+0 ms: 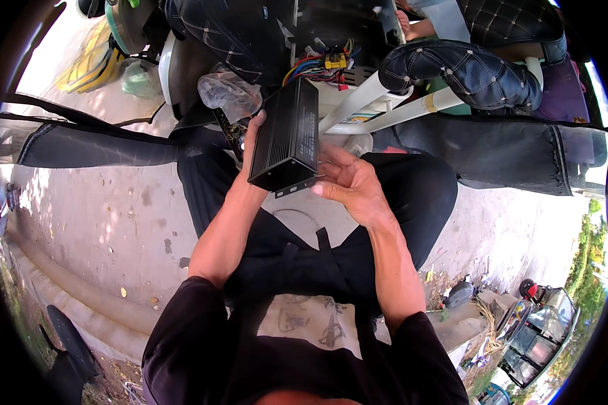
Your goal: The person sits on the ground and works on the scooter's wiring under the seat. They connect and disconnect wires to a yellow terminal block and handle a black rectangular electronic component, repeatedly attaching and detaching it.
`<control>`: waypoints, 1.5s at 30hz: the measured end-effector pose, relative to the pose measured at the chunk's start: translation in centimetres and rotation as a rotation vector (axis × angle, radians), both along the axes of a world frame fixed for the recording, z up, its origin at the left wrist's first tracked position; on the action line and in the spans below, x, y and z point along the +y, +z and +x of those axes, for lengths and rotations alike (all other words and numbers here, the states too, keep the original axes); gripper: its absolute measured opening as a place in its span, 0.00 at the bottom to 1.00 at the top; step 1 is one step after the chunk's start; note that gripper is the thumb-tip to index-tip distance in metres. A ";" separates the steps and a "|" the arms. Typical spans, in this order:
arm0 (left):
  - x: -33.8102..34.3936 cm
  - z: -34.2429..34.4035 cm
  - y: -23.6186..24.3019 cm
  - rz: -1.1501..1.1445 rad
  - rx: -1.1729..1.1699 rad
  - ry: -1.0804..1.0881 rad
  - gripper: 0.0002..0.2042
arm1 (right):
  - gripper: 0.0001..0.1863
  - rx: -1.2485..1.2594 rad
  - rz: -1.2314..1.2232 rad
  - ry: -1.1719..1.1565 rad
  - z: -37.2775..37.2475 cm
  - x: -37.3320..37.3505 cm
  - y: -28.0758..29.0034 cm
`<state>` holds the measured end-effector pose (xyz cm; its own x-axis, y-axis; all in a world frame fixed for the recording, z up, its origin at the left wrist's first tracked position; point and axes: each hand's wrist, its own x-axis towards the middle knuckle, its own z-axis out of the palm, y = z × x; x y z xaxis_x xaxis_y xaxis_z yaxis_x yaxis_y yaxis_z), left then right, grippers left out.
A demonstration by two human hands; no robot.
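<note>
- Grasped by left hand (251,143) along its left side and right hand (350,183) at its near right corner: black finned box (287,135), near the knees (415,196).
- Coloured wires (304,68) beyond its far end.

Black finned box (285,131) in fingers (257,121)

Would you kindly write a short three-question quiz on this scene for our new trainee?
1. True or false: the left hand is against the left side of the black finned box.
2. What colour is the large block among the wires? A) purple B) yellow C) white
3. Fill in: the clear plastic bag is to the ____ of the box in the picture.

Key: 1. True; 2. B; 3. left.
</note>
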<state>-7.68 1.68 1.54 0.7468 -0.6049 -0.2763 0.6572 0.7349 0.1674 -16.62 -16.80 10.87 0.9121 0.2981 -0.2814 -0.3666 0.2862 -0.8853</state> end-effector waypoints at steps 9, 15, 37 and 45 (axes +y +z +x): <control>0.9 0.6 -3.6 -0.071 0.006 0.069 0.29 | 0.37 -0.012 -0.113 -0.049 -0.1 2.8 0.2; -0.1 -0.1 -1.2 0.028 0.023 0.127 0.28 | 0.37 -0.075 -0.175 -0.059 -0.1 3.8 -0.8; 4.7 -0.9 -6.2 0.278 -0.006 -0.069 0.30 | 0.35 0.002 -0.257 -0.431 4.9 1.5 -2.8; 4.7 -1.8 -6.0 0.480 -0.329 -0.119 0.38 | 0.27 0.062 -0.005 -0.500 6.8 1.7 -4.4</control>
<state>-9.46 6.34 -4.42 0.7742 -0.5544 -0.3055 0.5879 0.4509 0.6716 -9.87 -15.07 6.48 0.9245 -0.1724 -0.3399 -0.2377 0.4362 -0.8679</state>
